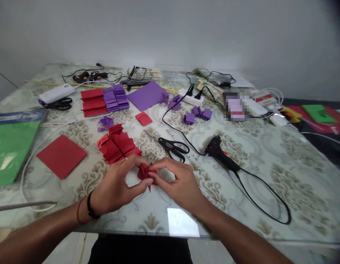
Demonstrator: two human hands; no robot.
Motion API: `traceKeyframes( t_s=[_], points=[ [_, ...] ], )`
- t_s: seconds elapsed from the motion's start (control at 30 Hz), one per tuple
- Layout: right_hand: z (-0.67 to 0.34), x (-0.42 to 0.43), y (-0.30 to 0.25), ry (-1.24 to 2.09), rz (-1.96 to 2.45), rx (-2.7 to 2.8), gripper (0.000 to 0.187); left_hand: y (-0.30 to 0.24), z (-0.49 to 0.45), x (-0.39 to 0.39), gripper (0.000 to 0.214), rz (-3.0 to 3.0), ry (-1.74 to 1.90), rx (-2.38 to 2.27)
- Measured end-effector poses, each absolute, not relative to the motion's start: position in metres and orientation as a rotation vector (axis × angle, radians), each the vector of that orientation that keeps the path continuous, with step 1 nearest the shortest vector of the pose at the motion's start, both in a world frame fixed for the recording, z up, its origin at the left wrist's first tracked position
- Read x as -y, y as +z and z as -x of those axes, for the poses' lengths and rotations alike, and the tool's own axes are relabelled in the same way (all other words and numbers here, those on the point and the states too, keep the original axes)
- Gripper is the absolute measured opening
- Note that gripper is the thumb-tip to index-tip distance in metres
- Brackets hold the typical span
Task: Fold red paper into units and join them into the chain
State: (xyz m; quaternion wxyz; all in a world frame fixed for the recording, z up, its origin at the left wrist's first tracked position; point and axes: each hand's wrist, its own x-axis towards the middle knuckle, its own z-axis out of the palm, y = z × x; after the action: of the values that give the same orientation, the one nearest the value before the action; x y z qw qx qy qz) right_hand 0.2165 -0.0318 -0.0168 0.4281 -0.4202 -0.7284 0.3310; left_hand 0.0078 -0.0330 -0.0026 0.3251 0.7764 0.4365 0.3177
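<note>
Between my hands is a small piece of folded red paper (144, 173) with pointed corners, held just above the table near its front edge. My left hand (117, 183) pinches its left side with thumb and fingers. From the right, my right hand (178, 181) grips it between thumb and forefinger. Just behind my left hand lie stacked red folded paper pieces (117, 143). Black-handled scissors (172, 145) rest beyond my right hand, blades pointing away to the left. A black glue gun (222, 154) lies to the right on its side, its cord looping forward.
Left are a red paper square (62, 156) and a green paper pack (14, 146). Farther back lie purple folded pieces (116, 98), a purple sheet (146, 95), a white power strip (190, 98) and a second pair of scissors (58, 104). A phone (235, 107) lies back right.
</note>
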Motion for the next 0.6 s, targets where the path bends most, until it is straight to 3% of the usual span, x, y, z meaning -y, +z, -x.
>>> traceKeyframes(
  t_s=[0.43,0.6],
  points=[
    [-0.221,0.022,-0.016,1.04,1.097,1.738,0.005,-0.008,-0.008,0.026,0.007,-1.434,1.019,-1.032],
    [-0.223,0.021,-0.018,1.031,1.031,1.792,0.009,-0.007,-0.006,0.021,0.013,-1.381,0.969,-0.996]
  ],
)
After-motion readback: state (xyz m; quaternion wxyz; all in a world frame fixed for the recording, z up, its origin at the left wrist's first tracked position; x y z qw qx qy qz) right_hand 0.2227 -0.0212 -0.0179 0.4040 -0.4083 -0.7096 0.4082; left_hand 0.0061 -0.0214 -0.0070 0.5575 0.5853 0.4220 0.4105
